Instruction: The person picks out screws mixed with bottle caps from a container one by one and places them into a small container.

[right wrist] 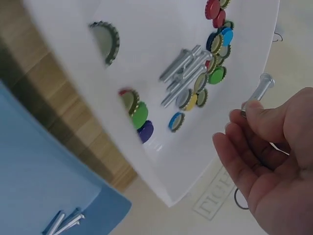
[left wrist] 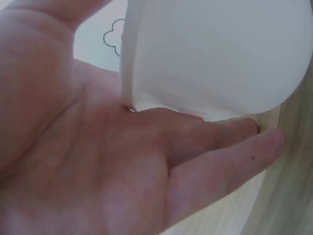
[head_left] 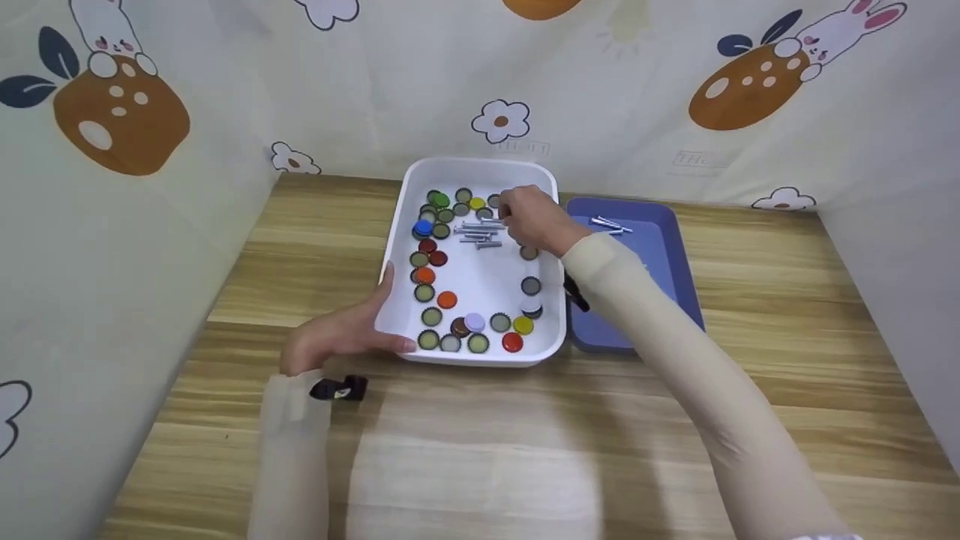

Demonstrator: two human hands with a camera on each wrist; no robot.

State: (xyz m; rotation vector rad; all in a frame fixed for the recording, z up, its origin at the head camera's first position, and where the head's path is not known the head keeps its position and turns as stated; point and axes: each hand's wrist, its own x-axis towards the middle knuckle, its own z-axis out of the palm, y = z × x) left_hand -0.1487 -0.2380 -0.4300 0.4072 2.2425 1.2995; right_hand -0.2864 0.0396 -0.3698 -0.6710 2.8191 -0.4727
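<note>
A white tray (head_left: 484,358) holds loose bottle caps (head_left: 424,276) of several colours, spread mostly along its walls. Silver bolts (head_left: 476,234) lie in a small group near its far middle. Over the far right part of that tray, my right hand (head_left: 536,217) pinches one silver bolt (right wrist: 261,88) between thumb and fingertips, its flat head pointing up and away. My left hand (head_left: 349,330) rests against the near left corner of the tray. Its fingers (left wrist: 220,152) lie nearly straight along the outer wall, with the thumb along the front side.
Directly right of the white tray stands a blue tray (head_left: 681,277), with several silver bolts (head_left: 611,225) at its far end. My right forearm passes over it. A patterned cloth (head_left: 420,90) hangs behind the wooden table (head_left: 247,300).
</note>
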